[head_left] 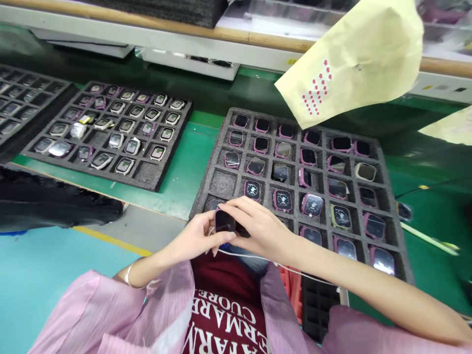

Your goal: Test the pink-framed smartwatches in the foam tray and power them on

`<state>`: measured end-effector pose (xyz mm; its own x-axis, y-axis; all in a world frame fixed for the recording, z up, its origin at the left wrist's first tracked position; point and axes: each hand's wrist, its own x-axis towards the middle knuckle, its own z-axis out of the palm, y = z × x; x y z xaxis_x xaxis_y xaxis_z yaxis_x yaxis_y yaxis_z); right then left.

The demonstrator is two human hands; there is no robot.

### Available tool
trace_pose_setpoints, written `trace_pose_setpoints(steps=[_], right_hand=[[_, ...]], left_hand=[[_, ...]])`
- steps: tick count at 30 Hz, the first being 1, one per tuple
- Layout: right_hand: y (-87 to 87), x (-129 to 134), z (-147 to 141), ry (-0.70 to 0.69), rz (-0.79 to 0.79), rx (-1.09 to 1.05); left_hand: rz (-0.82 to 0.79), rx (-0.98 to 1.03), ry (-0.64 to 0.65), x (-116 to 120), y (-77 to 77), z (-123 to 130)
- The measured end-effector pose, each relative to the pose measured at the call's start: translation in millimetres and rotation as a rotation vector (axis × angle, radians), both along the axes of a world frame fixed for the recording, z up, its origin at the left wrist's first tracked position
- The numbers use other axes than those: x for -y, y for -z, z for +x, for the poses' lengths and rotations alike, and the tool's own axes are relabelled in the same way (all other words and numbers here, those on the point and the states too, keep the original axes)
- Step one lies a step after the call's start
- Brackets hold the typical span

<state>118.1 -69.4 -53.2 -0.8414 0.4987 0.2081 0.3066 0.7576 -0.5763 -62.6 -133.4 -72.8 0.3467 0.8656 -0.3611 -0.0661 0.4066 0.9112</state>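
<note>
A smartwatch (pixel 223 221) with a dark screen and a purple rim is held in front of my body, over the near left edge of a grey foam tray (pixel 222 182). My left hand (pixel 195 238) grips it from the left, thumb along its lower edge. From the right, my right hand (pixel 263 228) curls its fingers over the watch's right side. Something dark shows beneath those fingers; whether it belongs to the same watch I cannot tell. Just beyond my hands, a watch with a lit dial (pixel 252 190) sits in a tray compartment. A white cable (pixel 254 256) runs below my right hand.
Another foam tray (pixel 147 173) of watches lies to the left, with a further tray (pixel 22 81) beyond it. Yellow paper (pixel 354 64) hangs from the shelf (pixel 269 42) over the right tray. A dark-clad limb (pixel 55 201) is at the left. A pale green stick (pixel 427 238) lies right.
</note>
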Motion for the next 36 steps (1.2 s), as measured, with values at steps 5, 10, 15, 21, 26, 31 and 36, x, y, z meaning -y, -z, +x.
trace_pose_setpoints(steps=[5, 10, 15, 21, 26, 31, 36], right_hand=[[1.3, 0.3, 0.6, -0.006, 0.005, -0.017], [9.8, 0.1, -2.0, 0.026, 0.035, -0.033], [18.0, 3.1, -3.9, 0.058, 0.035, -0.090], [21.2, 4.1, -3.7, 0.087, 0.011, -0.113], [22.3, 4.4, -3.5, 0.094, 0.000, -0.135], [23.2, 5.1, -3.1, 0.093, 0.001, -0.141], [22.4, 4.6, -3.1, 0.082, 0.005, -0.145]], left_hand=[[0.001, 0.007, 0.001, 2.1, 5.6, 1.6], [0.011, 0.020, -0.048, 1.3, 2.2, 3.5], [0.023, 0.059, -0.138, 2.7, 0.3, 5.0], [0.071, 0.063, -0.154, 3.8, 8.3, 5.2], [0.083, 0.035, -0.137, 3.4, 10.8, 4.5], [0.081, 0.048, -0.132, 3.7, 9.9, 4.6], [0.080, 0.036, -0.143, 4.4, 10.2, 5.1]])
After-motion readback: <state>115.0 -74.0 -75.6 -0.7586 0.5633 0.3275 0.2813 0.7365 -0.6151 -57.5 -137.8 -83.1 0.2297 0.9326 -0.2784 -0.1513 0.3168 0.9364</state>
